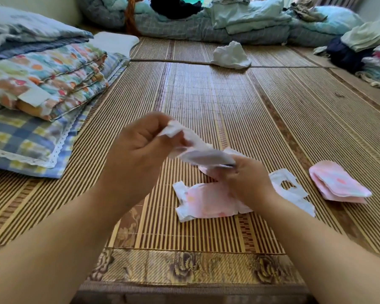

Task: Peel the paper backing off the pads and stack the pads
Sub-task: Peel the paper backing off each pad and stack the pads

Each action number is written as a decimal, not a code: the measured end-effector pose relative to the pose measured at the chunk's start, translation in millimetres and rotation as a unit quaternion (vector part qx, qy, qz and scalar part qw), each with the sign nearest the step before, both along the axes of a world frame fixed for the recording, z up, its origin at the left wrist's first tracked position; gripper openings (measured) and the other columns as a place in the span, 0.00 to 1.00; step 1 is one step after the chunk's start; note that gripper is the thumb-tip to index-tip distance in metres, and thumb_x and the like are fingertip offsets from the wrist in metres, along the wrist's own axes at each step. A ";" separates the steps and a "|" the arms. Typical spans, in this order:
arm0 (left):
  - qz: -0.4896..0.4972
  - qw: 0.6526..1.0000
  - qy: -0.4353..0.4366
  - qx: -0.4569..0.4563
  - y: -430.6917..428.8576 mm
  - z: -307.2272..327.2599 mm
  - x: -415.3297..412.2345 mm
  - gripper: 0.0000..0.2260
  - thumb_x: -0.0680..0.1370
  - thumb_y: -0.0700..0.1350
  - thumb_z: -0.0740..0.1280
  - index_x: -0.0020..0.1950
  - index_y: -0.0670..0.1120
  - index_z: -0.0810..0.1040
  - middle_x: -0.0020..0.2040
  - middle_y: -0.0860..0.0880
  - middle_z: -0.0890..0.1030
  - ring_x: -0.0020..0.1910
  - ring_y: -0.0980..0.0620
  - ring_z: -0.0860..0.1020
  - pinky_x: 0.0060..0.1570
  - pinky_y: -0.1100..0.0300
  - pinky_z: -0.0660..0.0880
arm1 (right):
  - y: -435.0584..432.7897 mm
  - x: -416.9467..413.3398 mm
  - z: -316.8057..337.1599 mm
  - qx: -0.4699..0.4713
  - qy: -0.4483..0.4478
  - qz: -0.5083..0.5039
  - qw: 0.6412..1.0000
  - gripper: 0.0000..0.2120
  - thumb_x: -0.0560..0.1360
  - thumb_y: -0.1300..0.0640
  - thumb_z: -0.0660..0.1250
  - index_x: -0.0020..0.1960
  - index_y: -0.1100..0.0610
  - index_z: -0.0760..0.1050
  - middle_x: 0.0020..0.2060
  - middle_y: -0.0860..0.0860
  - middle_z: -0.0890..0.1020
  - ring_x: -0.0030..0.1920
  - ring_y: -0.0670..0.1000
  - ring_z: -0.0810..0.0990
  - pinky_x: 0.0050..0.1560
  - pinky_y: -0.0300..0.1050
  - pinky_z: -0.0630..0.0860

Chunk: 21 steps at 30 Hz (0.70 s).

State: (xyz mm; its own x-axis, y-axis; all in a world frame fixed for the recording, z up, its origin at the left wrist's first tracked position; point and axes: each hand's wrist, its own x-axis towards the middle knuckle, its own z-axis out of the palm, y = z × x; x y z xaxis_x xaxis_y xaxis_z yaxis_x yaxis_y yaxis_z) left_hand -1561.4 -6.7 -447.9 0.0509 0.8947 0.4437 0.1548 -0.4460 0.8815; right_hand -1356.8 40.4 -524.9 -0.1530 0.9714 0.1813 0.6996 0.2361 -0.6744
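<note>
My left hand (140, 145) pinches a white strip of paper backing (176, 130) raised above the mat. My right hand (246, 178) grips the pad (204, 157) that the strip comes off, held low over the mat; both are blurred. Under my right hand lies a pink pad with white wings (204, 201). A white piece with a cut-out hole (292, 189) lies just right of my wrist. Further right sits a small stack of pink pads (338, 183).
Everything rests on a striped bamboo mat (206, 95). Folded quilts and a checked pillow (31, 132) are piled at the left. A crumpled white cloth (230, 54) lies far ahead, with bedding and clothes along the back and right.
</note>
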 end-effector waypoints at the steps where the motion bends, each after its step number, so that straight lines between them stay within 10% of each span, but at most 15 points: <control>1: 0.009 0.999 -0.040 -0.012 1.6 -0.5 -7.9 0.07 0.75 0.45 0.64 0.39 0.49 0.80 0.36 0.50 0.83 0.37 0.51 0.82 0.38 0.60 0.79 | 1.7 4.6 1.7 -0.011 0.007 -0.004 1.000 0.07 0.74 0.48 0.68 0.42 0.50 0.82 0.32 0.45 0.81 0.32 0.45 0.78 0.28 0.37 0.69; 11: 0.150 0.869 -0.277 -0.382 20.3 -33.3 -71.2 0.07 0.76 0.44 0.65 0.39 0.46 0.78 0.25 0.52 0.80 0.22 0.58 0.76 0.20 0.68 0.72 | 6.9 62.0 47.2 -0.243 0.276 0.057 0.928 0.11 0.61 0.54 0.76 0.39 0.59 0.81 0.31 0.54 0.81 0.31 0.50 0.78 0.30 0.39 0.76; 17: 0.089 0.855 -0.036 -0.509 5.3 -55.5 -86.6 0.11 0.69 0.43 0.71 0.50 0.43 0.78 0.31 0.47 0.84 0.23 0.55 0.78 0.19 0.64 0.72 | 4.0 93.4 46.2 -0.372 0.277 -0.060 0.884 0.13 0.57 0.58 0.76 0.40 0.61 0.80 0.31 0.57 0.80 0.28 0.52 0.78 0.27 0.43 0.80; 21: 0.146 0.860 0.235 -0.429 1.1 -65.6 -85.2 0.07 0.70 0.48 0.74 0.46 0.54 0.79 0.38 0.52 0.85 0.34 0.53 0.82 0.29 0.59 0.75 | -1.5 97.1 32.9 -0.376 0.185 -0.123 0.900 0.09 0.65 0.59 0.74 0.42 0.63 0.79 0.26 0.55 0.80 0.24 0.49 0.76 0.23 0.40 0.76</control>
